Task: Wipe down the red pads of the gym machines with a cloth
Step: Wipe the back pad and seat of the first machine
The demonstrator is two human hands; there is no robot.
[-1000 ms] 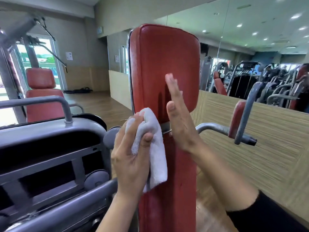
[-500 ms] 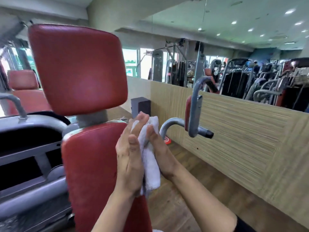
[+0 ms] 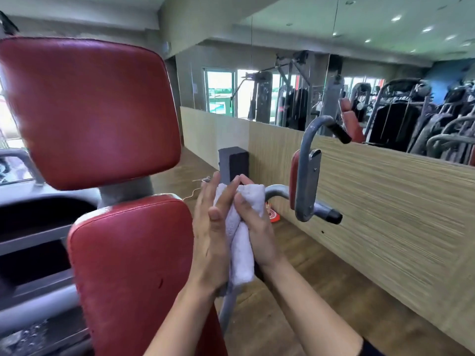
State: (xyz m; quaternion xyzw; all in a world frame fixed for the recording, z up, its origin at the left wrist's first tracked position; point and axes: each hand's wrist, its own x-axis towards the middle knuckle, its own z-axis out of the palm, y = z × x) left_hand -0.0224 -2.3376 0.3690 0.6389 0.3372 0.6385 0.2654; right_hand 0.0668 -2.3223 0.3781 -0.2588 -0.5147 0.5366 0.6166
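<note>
Folding white cloth, I judge: right hand grasps it, left hand presses flat; next, wipe red back pad leftward.

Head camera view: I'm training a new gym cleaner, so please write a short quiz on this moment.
1. True or false: the white cloth is pressed on the upper red pad.
2. The small red arm pad sits on: A. the grey handle frame B. the floor C. the mirror
3. Fill in: the ____ hand curls its fingers round the cloth.
Key: 1 false; 2 A; 3 right hand; the left hand lies flat against it.
</note>
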